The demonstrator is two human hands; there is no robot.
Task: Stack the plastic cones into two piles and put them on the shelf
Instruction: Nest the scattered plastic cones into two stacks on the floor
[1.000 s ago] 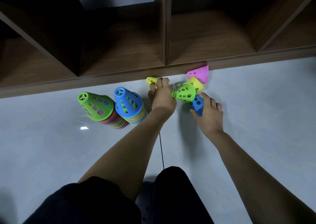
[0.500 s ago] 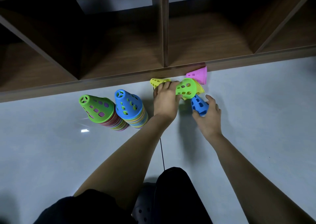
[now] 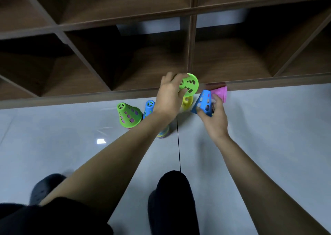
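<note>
My left hand (image 3: pixel 170 95) grips a green cone (image 3: pixel 190 84) lifted off the floor in front of the shelf's bottom edge. My right hand (image 3: pixel 214 117) grips a blue cone (image 3: pixel 203 101) by its wide rim, tilted. A yellow cone (image 3: pixel 187 102) lies on the floor between my hands. A pink cone (image 3: pixel 220 92) lies on its side against the shelf. Two piles stand on the floor to the left: one topped by a green cone (image 3: pixel 129 114), one topped by a blue cone (image 3: pixel 149 106) that my left forearm partly hides.
A dark wooden shelf (image 3: pixel 189 44) with open compartments fills the top of the view, its base board along the grey floor (image 3: pixel 268 136). My knees and a dark shoe (image 3: pixel 44 184) are at the bottom. A thin black cord (image 3: pixel 178 145) hangs down the middle.
Both hands have risen off the floor: the left hand has lifted the green cone, the right has picked up the blue one. The view has tilted up, showing more shelf.
</note>
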